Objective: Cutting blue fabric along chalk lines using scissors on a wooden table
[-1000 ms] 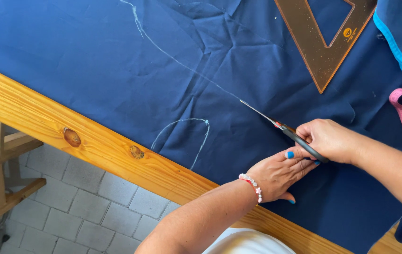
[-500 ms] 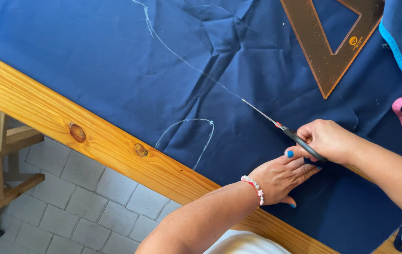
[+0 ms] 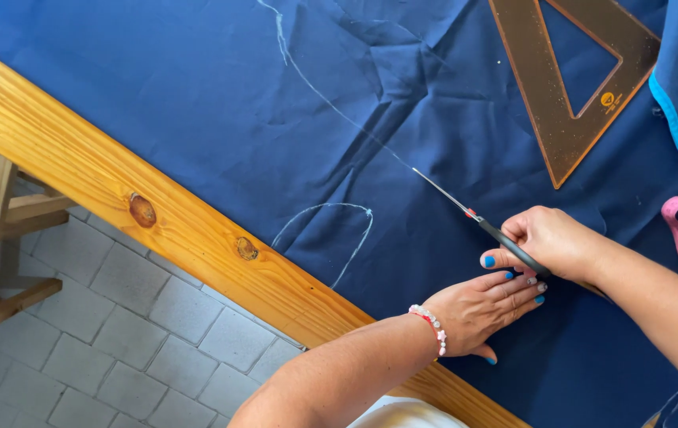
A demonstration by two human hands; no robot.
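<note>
A pine table (image 3: 77,170) over a grey tiled floor (image 3: 117,349) carries navy fabric (image 3: 196,103). The right hand (image 3: 553,242) grips black scissors (image 3: 482,224), fingers clenched on the handles, blades closed along the white chalk line (image 3: 331,107). The left hand (image 3: 482,305) lies flat with fingers released, pinning the cloth. Cutting cleanly calls for long strokes on the line, fabric kept taut. The cloth looks creased and matte.
</note>
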